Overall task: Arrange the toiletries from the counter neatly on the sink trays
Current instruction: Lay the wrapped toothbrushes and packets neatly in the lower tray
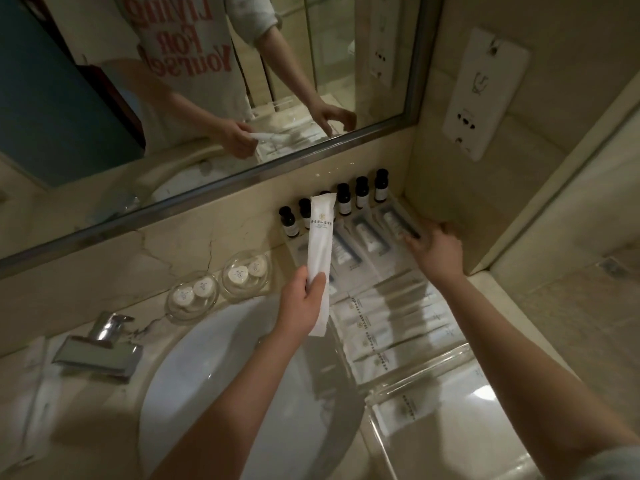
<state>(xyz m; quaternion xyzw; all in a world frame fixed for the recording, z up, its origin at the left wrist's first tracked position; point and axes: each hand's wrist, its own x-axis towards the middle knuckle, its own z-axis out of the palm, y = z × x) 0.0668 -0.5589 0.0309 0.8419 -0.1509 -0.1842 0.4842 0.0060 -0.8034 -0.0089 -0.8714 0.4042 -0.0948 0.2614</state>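
Note:
My left hand (304, 299) grips the lower part of a long white packet (320, 251) and holds it upright over the sink's far edge. My right hand (434, 251) reaches to the back right corner, its fingertips on a dark-edged packet (398, 221) in the clear back tray (381, 268). Several such packets lie side by side there. A row of small dark bottles (346, 199) stands behind them against the wall. A nearer clear tray (460, 355) holds several white packets (388, 327) in a row. Another clear tray (450, 427) at the front holds one white packet (401, 414).
The white sink basin (225, 393) fills the lower middle, with a chrome tap (100, 344) to its left. Two glass dishes (218, 285) with small round soaps sit behind the basin. White packets (31, 375) lie at the far left. A mirror and a side wall close the corner.

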